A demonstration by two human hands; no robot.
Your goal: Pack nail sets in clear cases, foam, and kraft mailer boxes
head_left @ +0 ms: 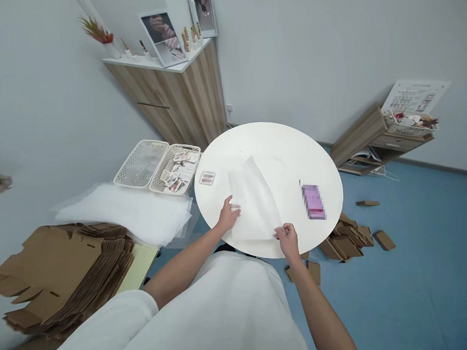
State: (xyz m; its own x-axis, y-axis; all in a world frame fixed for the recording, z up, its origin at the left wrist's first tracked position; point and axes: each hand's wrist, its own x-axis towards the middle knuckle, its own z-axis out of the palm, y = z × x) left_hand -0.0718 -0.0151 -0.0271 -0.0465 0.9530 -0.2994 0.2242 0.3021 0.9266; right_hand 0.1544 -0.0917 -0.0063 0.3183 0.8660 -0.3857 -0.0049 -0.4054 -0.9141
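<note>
1. One translucent sheet [253,196] is laid out on the one round white table [312,147], near edge towards the person, with its right part creased up a bit.
2. Two bare hands are used here. The right hand [288,238] has the sheet's near right corner pinched between thumb and fingers, pretty snug.
3. The left hand [228,216] is placed at the sheet's left side, fingers loosely spread and open; whether the sheet is pressed by them can't really be told.
4. One small clear pack [207,178] is set near the table's left edge, two rows of little round bits inside, too tiny to be counted for sure.
5. One purple item [314,202] is seen on the right side, but it's pixelated, so no brand can be read.
6. Two white baskets are parked left of the table: clear plastic in one [141,163], printed packets in the other [175,170], print too small to be read.
7. One pile of white sheets [127,211] and one stack of flat cardboard [59,270] are found below those. Way too many layers to be counted.
8. Several small brown boxes [346,242] are scattered on the blue floor.
</note>
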